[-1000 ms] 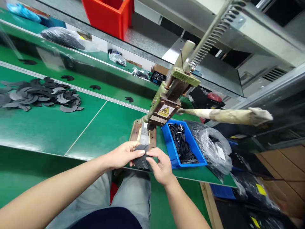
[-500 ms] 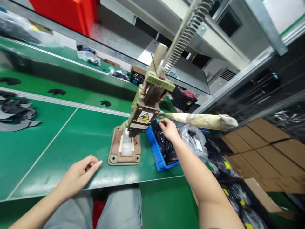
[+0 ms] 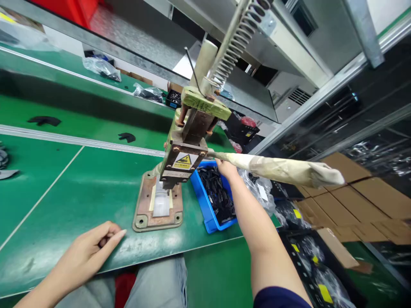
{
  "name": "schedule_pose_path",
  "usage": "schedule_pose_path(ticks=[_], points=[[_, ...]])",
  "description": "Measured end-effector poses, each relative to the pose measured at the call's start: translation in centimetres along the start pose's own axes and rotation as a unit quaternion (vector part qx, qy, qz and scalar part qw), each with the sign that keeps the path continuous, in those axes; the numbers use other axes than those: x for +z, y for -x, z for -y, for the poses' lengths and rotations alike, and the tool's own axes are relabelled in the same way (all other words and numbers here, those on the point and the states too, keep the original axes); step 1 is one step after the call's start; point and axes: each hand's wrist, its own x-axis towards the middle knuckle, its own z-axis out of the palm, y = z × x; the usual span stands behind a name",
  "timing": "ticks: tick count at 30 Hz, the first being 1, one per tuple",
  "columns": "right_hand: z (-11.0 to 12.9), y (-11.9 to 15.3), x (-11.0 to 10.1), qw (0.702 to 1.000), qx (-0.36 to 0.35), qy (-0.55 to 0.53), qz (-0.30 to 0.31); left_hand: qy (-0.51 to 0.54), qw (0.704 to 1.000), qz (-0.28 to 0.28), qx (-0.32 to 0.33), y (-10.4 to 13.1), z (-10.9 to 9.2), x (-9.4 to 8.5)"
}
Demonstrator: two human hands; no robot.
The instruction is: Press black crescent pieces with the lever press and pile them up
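A hand press with a yellow warning label and a long wrapped lever stands on the green table. Its base plate bears a pale block. My left hand rests on the table left of the base, fingers curled in, holding nothing visible. Behind the lever, my right hand is at the far right part of a blue bin full of small black parts. Its fingertips are hidden by the lever, so what they touch does not show.
Curved black pieces lie on the green strip behind the table. Clear plastic bags sit right of the bin, with cardboard beyond. A metal shelf with a red container hangs above the back.
My right hand has moved farther back, behind the lever; the black piece at its fingertips is out of sight. The view has shifted, and my left hand stays on the table.
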Motion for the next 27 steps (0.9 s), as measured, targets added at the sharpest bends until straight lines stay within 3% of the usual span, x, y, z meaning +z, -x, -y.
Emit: schedule_pose_path(ticks=[6,10,13,21,27], points=[[-0.6,7.4,0.9,0.997,-0.004,0.02,0.078,-0.051,0.998,0.019,0.015,0.1,2.1,0.1],[-0.8,9.6,1.7,0.992,-0.019,0.042,0.113,-0.072,0.997,0.01,0.025,0.0,2.1,0.2],[-1.0,9.0,2.4,0.991,-0.023,0.063,0.12,-0.076,0.997,0.012,0.022,0.0,1.9,0.3],[0.5,3.6,3.8,0.983,-0.047,0.113,0.135,-0.086,0.996,0.018,0.006,-0.1,1.9,0.7],[2.1,3.4,5.0,0.971,-0.026,0.172,0.166,-0.086,0.996,0.017,0.014,-0.2,1.6,0.8]])
